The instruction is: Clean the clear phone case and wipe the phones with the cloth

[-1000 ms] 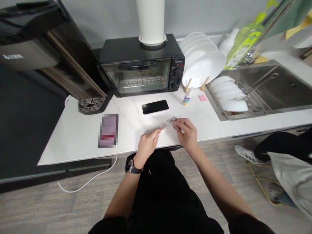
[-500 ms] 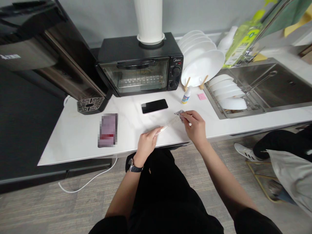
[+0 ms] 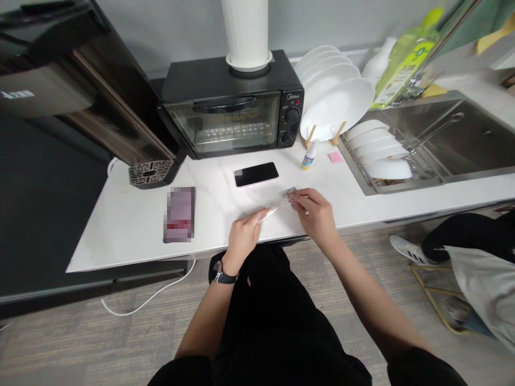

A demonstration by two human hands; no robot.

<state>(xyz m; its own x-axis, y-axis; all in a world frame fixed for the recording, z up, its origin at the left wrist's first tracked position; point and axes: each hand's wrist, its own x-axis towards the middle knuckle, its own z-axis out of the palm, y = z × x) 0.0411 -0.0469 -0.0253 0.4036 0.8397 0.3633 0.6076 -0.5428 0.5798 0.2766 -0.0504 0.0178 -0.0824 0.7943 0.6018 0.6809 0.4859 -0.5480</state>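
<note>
My left hand (image 3: pixel 244 231) is closed on the near end of a thin, clear plastic piece (image 3: pixel 274 210), seen almost edge-on above the counter's front. At its far end, my right hand (image 3: pixel 316 214) pinches a small crumpled silvery-grey piece (image 3: pixel 288 191) against or beside the plastic; the exact contact is hidden by the fingers. Just beyond both hands, a phone (image 3: pixel 256 174) lies flat with its dark screen up. A small white bottle (image 3: pixel 308 156) with a blue and yellow label stands behind my right hand, beside a pink sticky note (image 3: pixel 335 157).
A blurred-out purple item (image 3: pixel 179 214) lies on the white counter (image 3: pixel 132 225) at left, near a dark drink machine (image 3: pixel 148 174). Behind stand a toaster oven (image 3: pixel 225 120) and racked white plates (image 3: pixel 338 107). Bowls (image 3: pixel 388 169) sit by the sink (image 3: pixel 462 155). A person's shoe (image 3: pixel 410 250) shows at right.
My right hand has slid a little left and down along the clear piece, carrying the grey piece with it. My left hand keeps its hold. The view has shifted slightly.
</note>
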